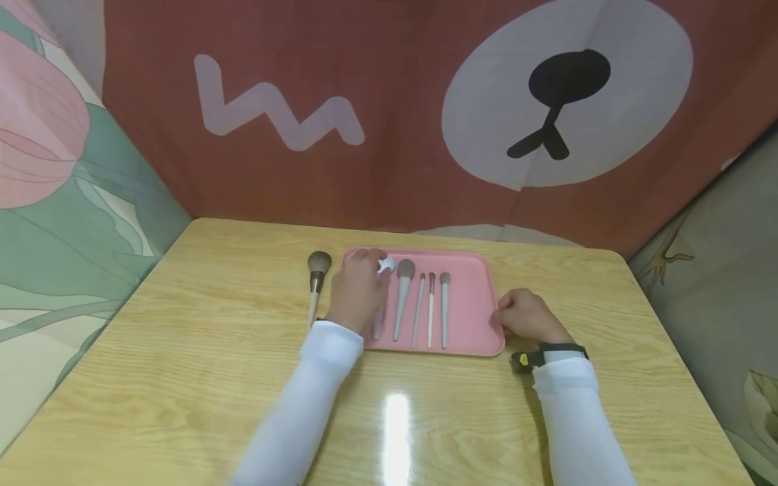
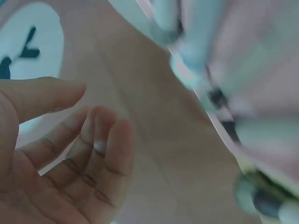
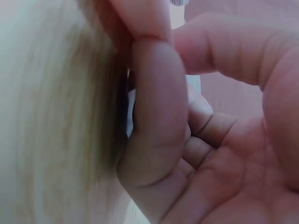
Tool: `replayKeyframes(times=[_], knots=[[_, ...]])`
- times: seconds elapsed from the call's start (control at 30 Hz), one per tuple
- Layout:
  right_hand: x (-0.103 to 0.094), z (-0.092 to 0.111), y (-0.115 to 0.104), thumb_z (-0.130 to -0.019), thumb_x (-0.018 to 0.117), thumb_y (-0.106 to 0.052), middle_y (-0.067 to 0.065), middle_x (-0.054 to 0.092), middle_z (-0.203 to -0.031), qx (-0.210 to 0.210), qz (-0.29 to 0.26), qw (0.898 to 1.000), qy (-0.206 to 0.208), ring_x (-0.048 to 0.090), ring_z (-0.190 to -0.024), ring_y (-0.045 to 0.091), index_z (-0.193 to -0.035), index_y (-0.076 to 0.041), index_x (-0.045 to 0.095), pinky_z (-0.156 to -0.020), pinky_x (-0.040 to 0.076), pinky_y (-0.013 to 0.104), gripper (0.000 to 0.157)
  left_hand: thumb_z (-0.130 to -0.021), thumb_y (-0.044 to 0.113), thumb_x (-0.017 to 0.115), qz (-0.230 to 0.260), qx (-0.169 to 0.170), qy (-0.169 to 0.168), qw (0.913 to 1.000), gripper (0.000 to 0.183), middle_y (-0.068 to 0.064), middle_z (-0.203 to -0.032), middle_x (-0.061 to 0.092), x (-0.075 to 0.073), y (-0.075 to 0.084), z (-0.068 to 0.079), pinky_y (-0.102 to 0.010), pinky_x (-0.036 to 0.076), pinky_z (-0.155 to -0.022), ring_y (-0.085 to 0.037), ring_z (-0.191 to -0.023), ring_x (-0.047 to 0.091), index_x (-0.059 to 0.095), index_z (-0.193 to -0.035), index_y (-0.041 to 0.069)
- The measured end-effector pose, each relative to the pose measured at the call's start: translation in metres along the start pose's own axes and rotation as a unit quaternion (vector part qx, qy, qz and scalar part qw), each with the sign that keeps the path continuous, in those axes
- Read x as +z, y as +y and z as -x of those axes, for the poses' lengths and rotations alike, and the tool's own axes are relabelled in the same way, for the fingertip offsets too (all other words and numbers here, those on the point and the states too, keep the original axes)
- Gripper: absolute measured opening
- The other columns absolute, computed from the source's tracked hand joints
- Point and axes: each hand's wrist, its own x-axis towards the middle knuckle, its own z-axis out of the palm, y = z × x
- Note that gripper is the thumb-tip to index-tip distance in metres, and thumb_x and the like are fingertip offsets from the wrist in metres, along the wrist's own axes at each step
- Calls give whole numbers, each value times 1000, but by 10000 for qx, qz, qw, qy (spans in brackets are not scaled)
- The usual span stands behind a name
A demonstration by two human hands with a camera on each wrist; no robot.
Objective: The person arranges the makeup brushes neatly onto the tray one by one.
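A shallow pink tray [image 1: 471,297] lies on the table with several makeup brushes side by side in it. My left hand [image 1: 357,290] is over the tray's left end, beside a white-headed makeup brush [image 1: 385,264] and partly covering it. In the left wrist view its thumb and fingers [image 2: 119,144] are loosely bent, with nothing between them. My right hand [image 1: 527,314] pinches the tray's right rim between thumb and bent fingers. Nearest the left hand in the tray is a fluffy grey brush [image 1: 405,270]; slimmer brushes [image 1: 445,304] lie to its right.
A large dark-bristled makeup brush [image 1: 319,263] lies on the wooden table [image 1: 243,378] just left of the tray, its handle partly behind the left wrist. A brown cloth [image 1: 401,182] with a bear's muzzle hangs behind the table. Printed cloths [image 1: 42,202] hang at both sides.
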Motion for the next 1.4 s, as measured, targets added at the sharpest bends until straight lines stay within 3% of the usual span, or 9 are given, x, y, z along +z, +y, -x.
replayKeyframes(times=[0.2,0.43,0.53,0.77,0.97,1.2,1.3,1.4], knots=[[-1,0,0,-81,62,-18,11,64,-87,-79,8,9999,83,59,-76,21,-100,0,59,-65,47,31,27,-91,27,58,149,-595,239,9978,30,-6,-95,64,-19,-36,-2,-38,51,-67,-19,-81,60,66,-114,10],[1,1,-1,-81,62,-19,12,63,-89,-8,-55,10000,35,59,-78,22,-102,1,58,-66,47,32,29,-88,21,60,138,-613,502,9968,26,-9,-92,66,-30,-64,-4,-39,51,-66,-22,-78,61,68,-109,6],[1,2,-1,-80,62,-19,12,63,-89,-20,-57,10000,62,59,-78,22,-102,0,59,-66,47,32,29,-88,21,59,133,-629,457,9969,26,-8,-94,66,-33,-73,-3,-39,52,-66,-23,-79,62,68,-107,6],[3,1,0,-80,62,-17,12,63,-88,-112,-106,9998,98,59,-77,21,-100,1,59,-65,48,31,27,-91,26,56,153,-772,158,9968,32,-11,-96,65,-43,-96,4,-40,51,-66,-25,-80,60,68,-110,4],[1,3,1,-80,62,-18,12,63,-90,-152,-64,9998,103,58,-78,22,-100,1,60,-66,48,31,28,-86,27,63,-70,-1035,-257,9943,34,-14,-95,67,-42,-112,6,-41,51,-66,-27,-80,62,68,-108,2],[0,5,2,-80,63,-18,11,62,-86,-150,-40,9998,102,57,-76,21,-97,1,60,-64,48,31,26,-85,30,64,93,-1679,-1031,9804,42,-19,-99,69,-33,-112,9,-40,53,-66,-27,-76,62,64,-112,-2],[1,6,2,-80,62,-18,11,62,-86,-147,-17,9998,94,57,-76,21,-97,1,60,-63,48,31,25,-81,29,68,19,-1722,-1104,9789,44,-22,-99,68,-32,-111,11,-40,53,-68,-28,-76,61,65,-108,-5],[1,5,-1,-81,62,-19,11,62,-86,-163,19,9998,82,57,-77,21,-98,0,59,-64,48,31,26,-79,28,70,19,-1752,-1155,9777,34,-20,-85,68,-31,-110,11,-36,51,-59,-25,-66,59,67,-92,-4]])
